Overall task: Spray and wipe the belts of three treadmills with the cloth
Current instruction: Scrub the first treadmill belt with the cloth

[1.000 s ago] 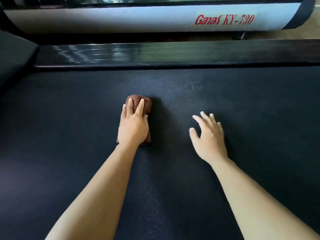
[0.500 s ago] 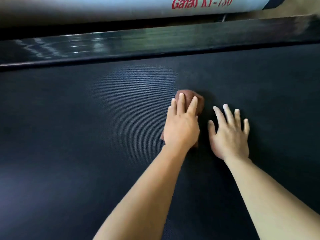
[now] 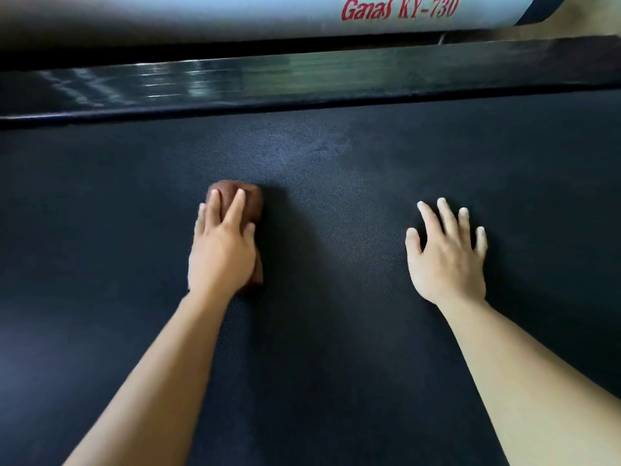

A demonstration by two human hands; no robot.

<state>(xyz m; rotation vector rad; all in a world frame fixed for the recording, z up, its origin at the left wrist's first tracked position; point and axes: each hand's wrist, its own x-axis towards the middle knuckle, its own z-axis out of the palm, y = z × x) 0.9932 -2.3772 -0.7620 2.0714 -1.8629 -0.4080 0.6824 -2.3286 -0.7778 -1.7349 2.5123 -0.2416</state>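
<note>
While the left hand [image 3: 220, 253] presses the folded brown cloth [image 3: 250, 200] onto the treadmill belt [image 3: 319, 364] with straight fingers, the right hand [image 3: 447, 257] rests spread on the belt, holding nothing. The cloth sits a little short of the glossy side rail [image 3: 336, 79] — this looks like the wiping step. Next, I'd guess, comes a firm sweep toward that rail — faint marks [image 3: 332, 144] lie just below it.

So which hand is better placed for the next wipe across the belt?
Left. The left hand lies flat on the brown cloth, pressing it on the belt; the right hand rests spread on bare belt, apart from the cloth.
</note>
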